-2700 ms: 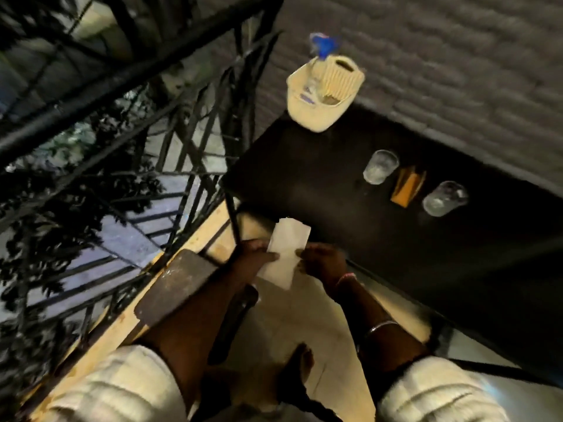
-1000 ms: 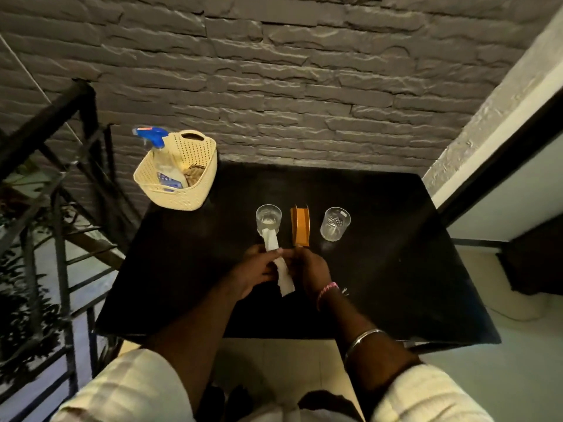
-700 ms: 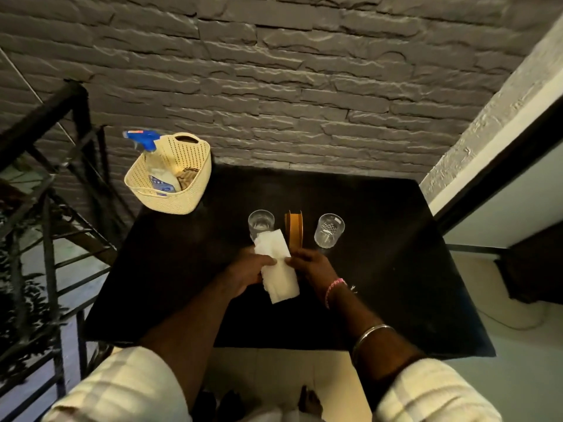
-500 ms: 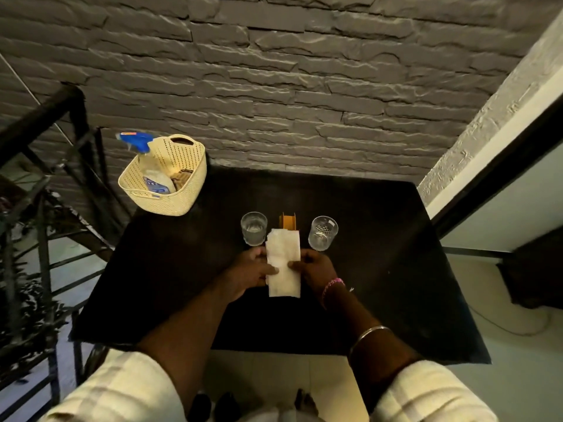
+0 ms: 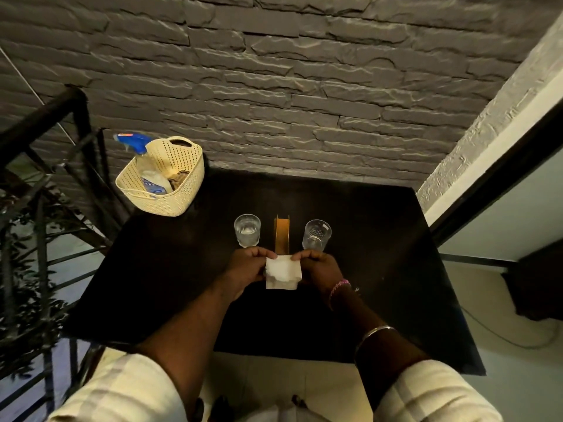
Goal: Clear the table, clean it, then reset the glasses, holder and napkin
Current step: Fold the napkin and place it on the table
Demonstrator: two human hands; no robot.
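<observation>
A white napkin (image 5: 282,272), folded over on itself, is held just above the black table (image 5: 380,269). My left hand (image 5: 246,268) pinches its left edge and my right hand (image 5: 318,268) pinches its right edge. Right behind the napkin stands the narrow orange holder (image 5: 282,234), upright with its slot toward me. One clear glass (image 5: 247,230) stands to the holder's left and another clear glass (image 5: 316,234) to its right, both upright.
A cream perforated basket (image 5: 175,193) sits at the table's back left corner with a blue-topped spray bottle (image 5: 143,161) inside. A stone wall runs behind the table. Black metal railings stand to the left, a white wall and dark frame to the right.
I turned from the railing side to face the table and carried the napkin to the holder. In the last half second the long napkin has been folded shorter between my hands.
</observation>
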